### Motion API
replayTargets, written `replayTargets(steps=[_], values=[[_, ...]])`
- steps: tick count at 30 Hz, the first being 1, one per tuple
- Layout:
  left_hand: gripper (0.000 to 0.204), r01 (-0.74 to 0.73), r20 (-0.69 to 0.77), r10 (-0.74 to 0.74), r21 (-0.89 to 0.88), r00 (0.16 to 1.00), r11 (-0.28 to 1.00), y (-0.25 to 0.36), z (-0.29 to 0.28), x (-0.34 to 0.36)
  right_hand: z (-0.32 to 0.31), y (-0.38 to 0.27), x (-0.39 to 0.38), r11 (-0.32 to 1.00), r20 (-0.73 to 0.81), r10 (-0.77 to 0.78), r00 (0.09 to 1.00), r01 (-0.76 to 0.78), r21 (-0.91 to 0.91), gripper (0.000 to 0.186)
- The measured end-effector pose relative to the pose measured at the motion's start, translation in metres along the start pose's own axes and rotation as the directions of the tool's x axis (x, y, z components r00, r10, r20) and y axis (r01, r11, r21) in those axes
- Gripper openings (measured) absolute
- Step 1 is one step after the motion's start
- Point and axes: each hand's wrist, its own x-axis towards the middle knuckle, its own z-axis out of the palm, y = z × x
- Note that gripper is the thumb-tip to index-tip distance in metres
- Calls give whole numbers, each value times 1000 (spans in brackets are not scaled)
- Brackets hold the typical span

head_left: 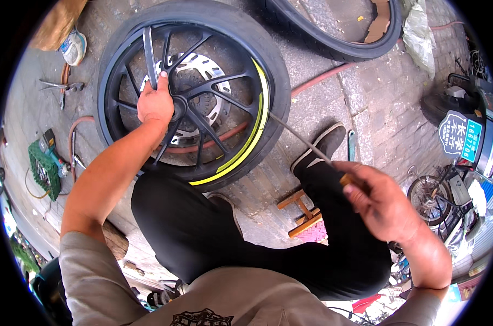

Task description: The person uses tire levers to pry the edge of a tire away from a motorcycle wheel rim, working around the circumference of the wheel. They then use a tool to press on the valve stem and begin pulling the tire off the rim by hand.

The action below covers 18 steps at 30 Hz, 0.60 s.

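A black spoked motorcycle wheel (205,129) with a yellow-green rim stripe lies flat before my knees. Around it is a black tyre (279,87), and a perforated brake disc (218,69) shows between the spokes. My left hand (155,104) is closed on a flat metal tyre lever (149,51), its far end at the tyre's inner edge. In my closed right hand (381,202) is a long, thin metal rod tool (303,138) with an orange-brown handle. Its tip meets the rim's right side, between tyre and stripe; how deep it sits is hidden.
Another tyre (333,48) lies at the far right, above a reddish hose (322,79). Pliers (67,86) and a green power tool (49,149) are on the left. A wooden stool (306,224) stands between my legs; a teal tool (351,145) lies beside my right shoe (328,142).
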Motion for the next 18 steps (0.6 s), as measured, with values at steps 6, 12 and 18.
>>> replayTargets(steps=[6, 12, 18], values=[[61, 12, 17, -11, -45, 1000, 999, 0, 1, -3, 73, -106, 26, 310, 364, 139, 921, -390, 867, 30], [68, -3, 26, 1, 85, 1000, 996, 9, -4, -5, 230, -187, 136, 209, 84, -69, 994, -68, 976, 17], [68, -18, 33, 15, 85, 999, 996, 14, -14, -11, 215, -172, 150, 295, 131, -27, 991, -117, 948, 27]])
